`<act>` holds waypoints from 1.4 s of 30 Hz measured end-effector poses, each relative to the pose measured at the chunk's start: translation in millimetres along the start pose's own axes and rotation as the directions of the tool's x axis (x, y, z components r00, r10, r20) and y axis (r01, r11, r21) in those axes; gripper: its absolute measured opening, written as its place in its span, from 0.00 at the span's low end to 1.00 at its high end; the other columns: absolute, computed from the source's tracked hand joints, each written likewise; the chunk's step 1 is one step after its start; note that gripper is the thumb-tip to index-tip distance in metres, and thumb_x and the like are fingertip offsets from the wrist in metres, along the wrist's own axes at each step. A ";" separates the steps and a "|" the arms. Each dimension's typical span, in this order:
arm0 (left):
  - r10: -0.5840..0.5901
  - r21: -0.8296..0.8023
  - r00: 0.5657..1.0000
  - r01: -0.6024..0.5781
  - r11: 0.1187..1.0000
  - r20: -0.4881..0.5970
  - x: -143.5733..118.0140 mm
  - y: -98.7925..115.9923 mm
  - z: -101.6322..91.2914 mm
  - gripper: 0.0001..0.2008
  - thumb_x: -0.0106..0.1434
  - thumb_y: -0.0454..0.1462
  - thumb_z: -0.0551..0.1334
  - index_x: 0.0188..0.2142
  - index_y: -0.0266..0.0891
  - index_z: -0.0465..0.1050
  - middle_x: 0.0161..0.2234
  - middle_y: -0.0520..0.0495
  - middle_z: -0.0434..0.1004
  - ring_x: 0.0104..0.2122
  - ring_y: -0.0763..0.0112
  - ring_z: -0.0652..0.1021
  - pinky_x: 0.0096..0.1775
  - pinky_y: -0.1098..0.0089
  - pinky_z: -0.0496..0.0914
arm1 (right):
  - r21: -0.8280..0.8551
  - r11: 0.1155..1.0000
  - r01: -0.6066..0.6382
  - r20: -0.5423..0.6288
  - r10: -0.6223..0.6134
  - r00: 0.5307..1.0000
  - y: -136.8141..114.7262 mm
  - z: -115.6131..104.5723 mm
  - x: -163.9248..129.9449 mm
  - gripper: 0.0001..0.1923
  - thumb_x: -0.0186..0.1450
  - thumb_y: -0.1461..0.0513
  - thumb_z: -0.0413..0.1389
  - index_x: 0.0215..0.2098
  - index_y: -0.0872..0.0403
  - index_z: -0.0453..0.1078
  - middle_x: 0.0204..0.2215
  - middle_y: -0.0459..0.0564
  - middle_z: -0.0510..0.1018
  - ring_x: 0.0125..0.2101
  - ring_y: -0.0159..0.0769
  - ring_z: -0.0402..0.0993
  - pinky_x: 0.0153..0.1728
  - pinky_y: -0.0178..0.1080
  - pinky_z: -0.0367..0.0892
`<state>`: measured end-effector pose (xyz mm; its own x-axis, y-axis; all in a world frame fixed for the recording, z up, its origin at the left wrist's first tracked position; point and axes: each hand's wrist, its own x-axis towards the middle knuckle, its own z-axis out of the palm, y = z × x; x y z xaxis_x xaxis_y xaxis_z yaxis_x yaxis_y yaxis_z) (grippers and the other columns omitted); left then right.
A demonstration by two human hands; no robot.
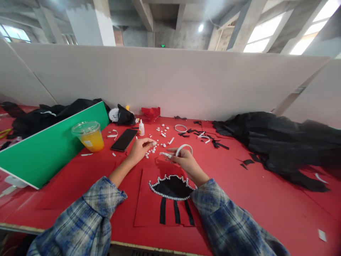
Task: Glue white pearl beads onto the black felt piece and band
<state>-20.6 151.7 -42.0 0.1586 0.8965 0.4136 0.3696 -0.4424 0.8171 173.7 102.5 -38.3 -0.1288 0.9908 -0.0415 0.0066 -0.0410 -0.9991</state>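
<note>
My right hand [183, 161] pinches a curled white backing strip [183, 147] above the red table [255, 199]. My left hand [141, 148] reaches over a scatter of small white pearl beads [152, 149], its fingertips closed on one of them. Below both hands lies a red felt sheet [149, 209] carrying a black fan-shaped piece [173, 186] edged with a row of pearls and three black strips hanging beneath it.
A black phone [124, 139], a small glue bottle [141, 128] and a plastic cup of orange drink [90, 136] stand at the left. A green board [50, 145] leans there. Black fabric [282, 145] is heaped at the right; black scraps and a white ring [180, 128] lie beyond.
</note>
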 end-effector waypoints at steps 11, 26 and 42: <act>0.555 0.321 0.825 -0.557 0.766 0.108 -16.0 2.2 16.3 0.09 0.63 0.38 0.58 0.37 0.41 0.76 0.30 0.47 0.70 0.32 0.71 0.71 0.34 0.70 0.68 | 0.077 0.997 0.002 0.051 -0.006 0.999 -3.7 3.2 -2.4 0.16 0.54 0.71 0.53 0.42 0.58 0.68 0.32 0.50 0.81 0.32 0.32 0.77 0.34 0.34 0.68; 0.580 0.417 0.776 -0.626 0.659 0.248 -14.8 3.8 13.3 0.11 0.64 0.38 0.56 0.33 0.38 0.76 0.29 0.47 0.69 0.31 0.71 0.70 0.32 0.71 0.66 | 0.048 0.998 0.050 0.114 -0.055 0.992 -2.5 3.9 -2.6 0.17 0.53 0.73 0.52 0.41 0.56 0.68 0.32 0.49 0.80 0.34 0.33 0.77 0.39 0.37 0.69; 0.582 0.347 0.791 -0.608 0.714 0.190 -21.3 14.3 22.6 0.13 0.62 0.40 0.59 0.46 0.41 0.71 0.39 0.44 0.69 0.41 0.64 0.71 0.43 0.60 0.69 | 0.364 0.931 -0.014 0.028 0.005 1.000 -9.4 -2.9 -6.9 0.19 0.50 0.64 0.61 0.41 0.56 0.70 0.29 0.49 0.79 0.31 0.34 0.75 0.31 0.34 0.66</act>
<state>1.9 126.8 -48.3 0.5144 0.4563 0.7261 0.4853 -0.8529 0.1923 177.4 96.4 -28.6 -0.1562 0.9866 -0.0461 -0.3530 -0.0994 -0.9303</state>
